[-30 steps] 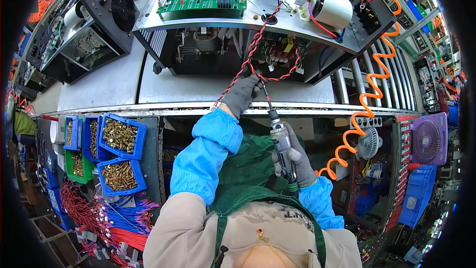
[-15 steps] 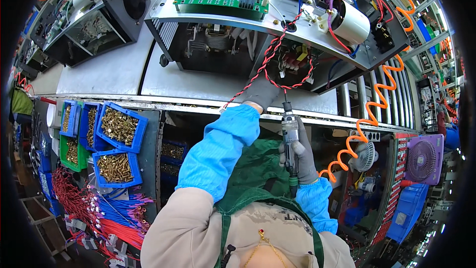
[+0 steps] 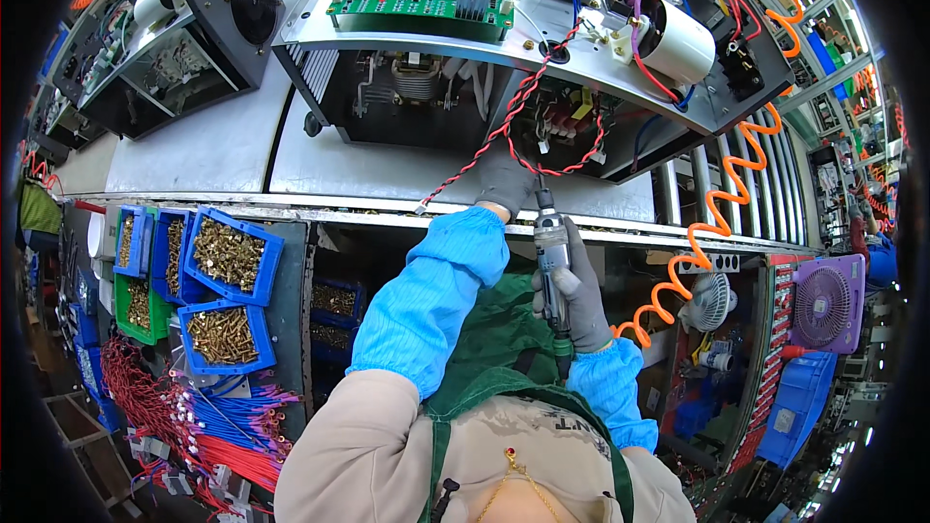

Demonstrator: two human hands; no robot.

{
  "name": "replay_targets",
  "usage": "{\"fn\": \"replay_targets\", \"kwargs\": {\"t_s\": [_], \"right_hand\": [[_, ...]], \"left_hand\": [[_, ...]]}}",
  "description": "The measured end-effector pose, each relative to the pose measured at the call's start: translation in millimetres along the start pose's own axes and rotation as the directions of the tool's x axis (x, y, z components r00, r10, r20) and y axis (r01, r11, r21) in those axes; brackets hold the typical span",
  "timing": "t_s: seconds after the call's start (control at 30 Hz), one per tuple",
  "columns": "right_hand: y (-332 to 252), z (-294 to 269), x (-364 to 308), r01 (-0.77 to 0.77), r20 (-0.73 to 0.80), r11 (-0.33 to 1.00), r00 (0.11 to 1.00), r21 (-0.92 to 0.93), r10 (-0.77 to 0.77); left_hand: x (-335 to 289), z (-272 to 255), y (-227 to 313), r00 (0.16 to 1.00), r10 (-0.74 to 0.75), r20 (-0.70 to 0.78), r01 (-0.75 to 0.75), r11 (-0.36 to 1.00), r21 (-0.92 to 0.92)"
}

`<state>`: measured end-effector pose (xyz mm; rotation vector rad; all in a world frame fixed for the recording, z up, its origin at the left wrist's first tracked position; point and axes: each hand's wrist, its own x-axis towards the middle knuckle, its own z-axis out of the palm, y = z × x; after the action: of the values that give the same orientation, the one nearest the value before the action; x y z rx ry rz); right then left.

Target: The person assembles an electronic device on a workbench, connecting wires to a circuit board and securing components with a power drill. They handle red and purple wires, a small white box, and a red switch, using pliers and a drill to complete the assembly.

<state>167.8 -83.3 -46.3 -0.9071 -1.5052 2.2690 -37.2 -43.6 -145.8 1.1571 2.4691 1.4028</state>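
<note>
Head view: wide fisheye, left unit of a side-by-side pair, head-worn. Aim: steeply downward and forward, upright, over the wearer's own green apron (image 3: 494,349) at lower centre. Range: close; left hand (image 3: 509,184) and right hand (image 3: 581,300) near mid-frame, open metal chassis (image 3: 620,68) beyond, cropped by the upper edge. Span: blue screw bins (image 3: 263,334), left, to purple box fan (image 3: 828,302), right. Periphery: bowed edges, black corners.

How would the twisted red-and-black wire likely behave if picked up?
Probably floppy: the twisted wire sags in a loose loop. Likely light as well, since its strands look thin. A pull might meet resistance at its upper part, which runs up onto the metal panel.
</note>
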Motion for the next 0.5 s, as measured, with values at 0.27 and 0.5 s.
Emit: {"fn": "replay_targets", "kwargs": {"t_s": [0.27, 0.5], "right_hand": [[-3.2, -0.1, 13.5, 0.024, 0.013, 1.0, 1.0, -0.016, -0.023], [8.8, 14.8, 17.3, 0.044, -0.069, 0.999, 0.997, -0.001, -0.044]], "left_hand": [[2.1, -3.9, 1.8, 1.0, -0.002, 0.02, 0.003, 0.998, -0.063], [-2.7, -32.2, 12.7, 0.971, -0.076, 0.225, 0.054, 0.993, 0.102]]}}
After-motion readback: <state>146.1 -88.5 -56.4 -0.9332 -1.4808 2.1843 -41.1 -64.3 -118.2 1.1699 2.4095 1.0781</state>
